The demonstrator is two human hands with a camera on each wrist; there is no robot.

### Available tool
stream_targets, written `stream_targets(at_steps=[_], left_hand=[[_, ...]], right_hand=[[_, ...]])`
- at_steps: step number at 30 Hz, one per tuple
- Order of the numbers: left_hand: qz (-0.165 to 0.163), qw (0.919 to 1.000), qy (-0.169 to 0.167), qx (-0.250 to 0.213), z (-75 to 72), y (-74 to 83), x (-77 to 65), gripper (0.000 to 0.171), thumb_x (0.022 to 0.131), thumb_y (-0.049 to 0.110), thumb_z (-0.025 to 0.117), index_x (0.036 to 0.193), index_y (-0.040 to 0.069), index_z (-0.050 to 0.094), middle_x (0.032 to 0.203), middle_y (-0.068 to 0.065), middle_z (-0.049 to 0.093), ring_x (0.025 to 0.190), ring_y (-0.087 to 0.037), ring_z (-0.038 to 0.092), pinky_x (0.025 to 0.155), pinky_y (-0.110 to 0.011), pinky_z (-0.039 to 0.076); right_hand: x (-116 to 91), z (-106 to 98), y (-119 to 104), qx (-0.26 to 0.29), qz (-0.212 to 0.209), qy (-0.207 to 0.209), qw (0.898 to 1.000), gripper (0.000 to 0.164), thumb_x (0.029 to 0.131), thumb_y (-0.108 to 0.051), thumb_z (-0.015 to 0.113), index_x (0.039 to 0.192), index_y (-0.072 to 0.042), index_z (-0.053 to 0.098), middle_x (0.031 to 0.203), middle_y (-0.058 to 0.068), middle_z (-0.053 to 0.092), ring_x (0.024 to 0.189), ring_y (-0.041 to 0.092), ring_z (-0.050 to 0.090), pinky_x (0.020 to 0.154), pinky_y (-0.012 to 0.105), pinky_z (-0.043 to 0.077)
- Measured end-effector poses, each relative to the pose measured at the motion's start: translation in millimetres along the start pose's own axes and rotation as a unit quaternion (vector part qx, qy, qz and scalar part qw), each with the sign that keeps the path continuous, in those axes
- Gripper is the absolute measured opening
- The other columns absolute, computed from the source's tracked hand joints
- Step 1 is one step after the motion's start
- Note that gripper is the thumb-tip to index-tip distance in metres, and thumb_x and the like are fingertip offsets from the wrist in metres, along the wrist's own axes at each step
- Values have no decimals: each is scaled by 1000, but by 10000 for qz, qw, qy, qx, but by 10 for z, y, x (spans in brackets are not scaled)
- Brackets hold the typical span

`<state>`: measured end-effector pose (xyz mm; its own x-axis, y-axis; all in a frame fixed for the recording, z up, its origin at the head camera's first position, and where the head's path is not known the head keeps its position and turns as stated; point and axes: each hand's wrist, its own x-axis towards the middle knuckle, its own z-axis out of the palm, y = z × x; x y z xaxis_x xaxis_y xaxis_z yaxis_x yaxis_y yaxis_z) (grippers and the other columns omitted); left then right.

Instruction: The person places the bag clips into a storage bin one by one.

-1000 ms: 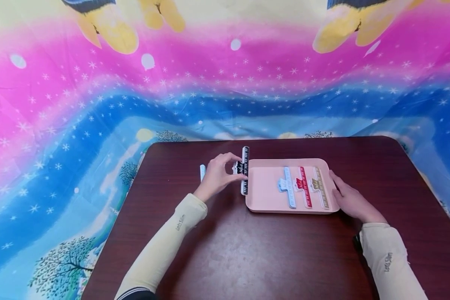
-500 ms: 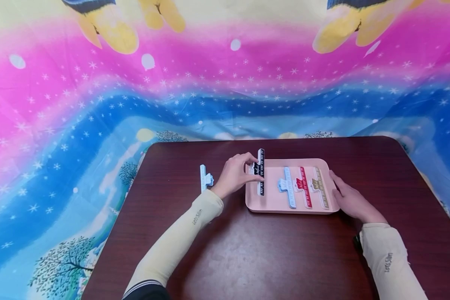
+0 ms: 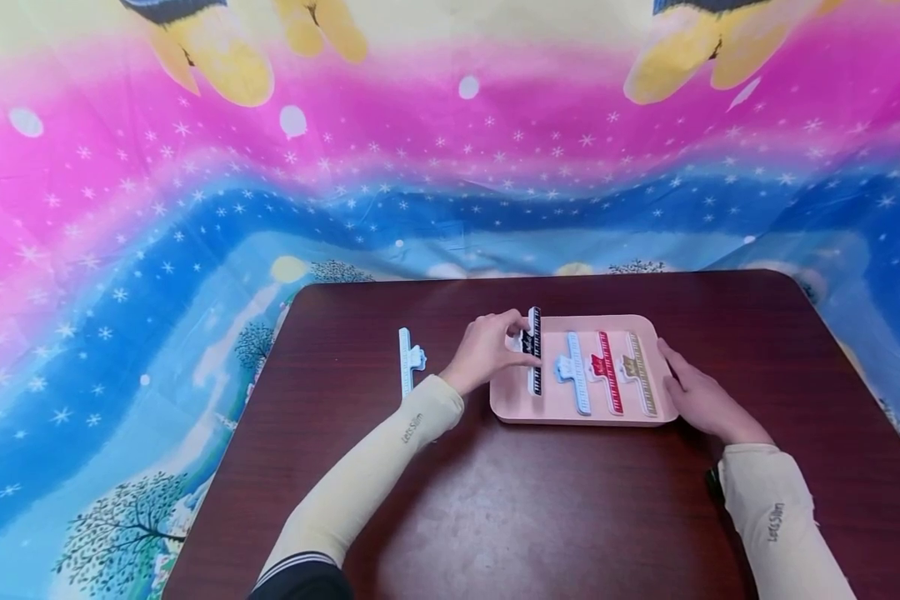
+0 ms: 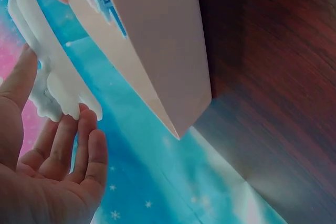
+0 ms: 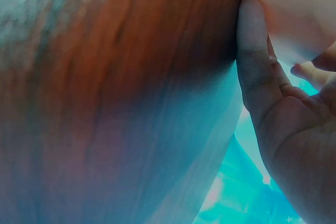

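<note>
In the head view my left hand (image 3: pixel 487 348) pinches a black-and-white clip with a piano-key pattern (image 3: pixel 535 354). The clip stands lengthwise over the left part of a pink tray (image 3: pixel 514 410); whether it touches the tray floor cannot be told. Seen from the left wrist, the clip's white back (image 4: pixel 65 72) sits between thumb and fingertips. My right hand (image 3: pixel 708 402) rests against the tray's right side, its thumb (image 5: pixel 254 40) straight along the wall. Inside the tray lie a light blue clip (image 3: pixel 579 375), a red clip (image 3: pixel 609 375) and a gold clip (image 3: pixel 642 377), side by side.
Another light blue clip (image 3: pixel 406 358) is on the dark wooden table (image 3: pixel 495 517), left of the tray and just beyond my left forearm. A colourful printed cloth (image 3: pixel 450 200) hangs behind the table's far edge.
My left hand has carried the black clip rightward from the tray's left rim to over its inside, and slightly lower. The light blue clip on the table has come into fuller view. My right hand stays put.
</note>
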<state>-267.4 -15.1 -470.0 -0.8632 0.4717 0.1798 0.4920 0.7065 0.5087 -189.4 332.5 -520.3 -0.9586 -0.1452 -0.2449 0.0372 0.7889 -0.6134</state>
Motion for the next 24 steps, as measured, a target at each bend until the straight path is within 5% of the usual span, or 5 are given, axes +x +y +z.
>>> stream_targets(at_steps=[9,15,24], left_hand=[[72,9981,-430,435,61,124,104,52,72,45,94,109,17,70,91,6,69,80,-11,60,77,-27,49],[151,9943,-732,762,124,181,192,52,71,46,94,104,15,70,95,6,73,80,-10,61,80,-27,51],[9,9866,-908,1353,227,228,296,48,67,54,93,95,21,73,74,13,64,73,-9,58,69,-31,47]], right_hand=[[-1,-7,-9,-66,-56,84,9999,68,111,-18,37,166,-8,-3,163,39,13,147,62,21,115,74,23],[-3,-6,-11,-68,-49,67,9999,68,111,-20,36,166,-8,-3,163,39,14,146,62,22,115,74,23],[-14,-7,-13,-36,-62,58,10000,67,112,-20,35,166,-8,-3,164,38,13,147,62,21,115,75,23]])
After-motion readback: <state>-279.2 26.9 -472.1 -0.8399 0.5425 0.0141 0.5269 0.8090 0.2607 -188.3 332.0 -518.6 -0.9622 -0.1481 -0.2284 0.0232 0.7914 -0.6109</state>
